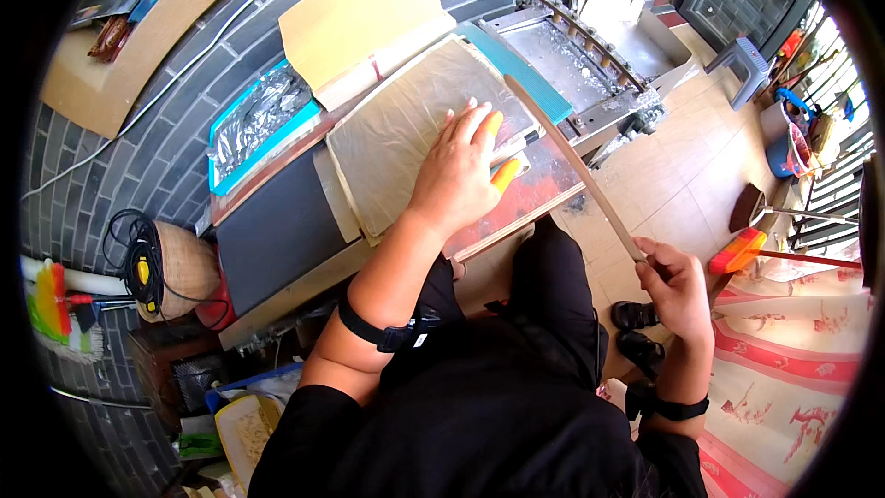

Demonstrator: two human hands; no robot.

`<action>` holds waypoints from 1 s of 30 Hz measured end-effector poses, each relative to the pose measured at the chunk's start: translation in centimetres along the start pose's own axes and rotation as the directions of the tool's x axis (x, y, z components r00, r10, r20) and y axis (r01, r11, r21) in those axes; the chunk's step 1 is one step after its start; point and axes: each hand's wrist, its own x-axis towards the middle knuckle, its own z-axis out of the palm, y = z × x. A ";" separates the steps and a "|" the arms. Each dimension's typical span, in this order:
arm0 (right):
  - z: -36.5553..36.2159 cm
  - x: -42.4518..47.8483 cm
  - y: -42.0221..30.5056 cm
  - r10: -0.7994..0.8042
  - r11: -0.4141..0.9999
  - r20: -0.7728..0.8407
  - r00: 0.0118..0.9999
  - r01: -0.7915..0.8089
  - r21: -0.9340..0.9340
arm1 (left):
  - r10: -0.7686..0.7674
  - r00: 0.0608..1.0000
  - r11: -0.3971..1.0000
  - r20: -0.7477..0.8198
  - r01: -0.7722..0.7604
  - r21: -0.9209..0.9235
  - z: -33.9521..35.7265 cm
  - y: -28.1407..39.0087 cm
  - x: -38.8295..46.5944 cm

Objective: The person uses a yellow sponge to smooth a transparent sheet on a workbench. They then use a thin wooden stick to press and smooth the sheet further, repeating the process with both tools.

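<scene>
My left hand [462,164] lies flat on a beige, wrinkled sheet [387,145] over a flat pad on the workbench. Orange finger cots [506,174] cover its thumb and index finger. Beside that thumb is a small pale and blue item [520,163], partly hidden, and I cannot tell what it is. In my right hand [674,283] is one end of a long, thin wooden strip [581,169]. The strip slants up and left, and its far end reaches the sheet's right corner.
A blue tray [214,176] of crumpled dark foil-like pieces and a tan board [359,10] line the wall side. Beyond a teal ribbed mat [546,97] stands a metal machine [553,48]. A plastic stool [743,69] and broom [738,251] are on the right.
</scene>
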 end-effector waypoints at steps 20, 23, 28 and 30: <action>-6.3 -3.2 0.6 -0.069 0.996 0.223 0.972 0.081 -0.047 | -0.038 0.999 0.999 0.011 0.039 -0.015 0.7 0.2 0.3; -5.7 -3.1 0.3 -0.041 0.997 0.200 0.979 0.053 -0.056 | -0.017 0.998 0.999 -0.057 0.015 -0.030 0.8 0.3 0.1; -5.0 -2.6 0.2 -0.008 1.000 0.198 0.980 0.010 -0.007 | 0.032 0.988 0.997 -0.149 -0.041 -0.058 0.9 0.3 -0.3; -4.8 -2.4 0.3 -0.007 1.000 0.194 0.981 0.006 0.005 | 0.031 0.987 0.997 -0.157 -0.041 -0.062 0.9 0.5 -0.3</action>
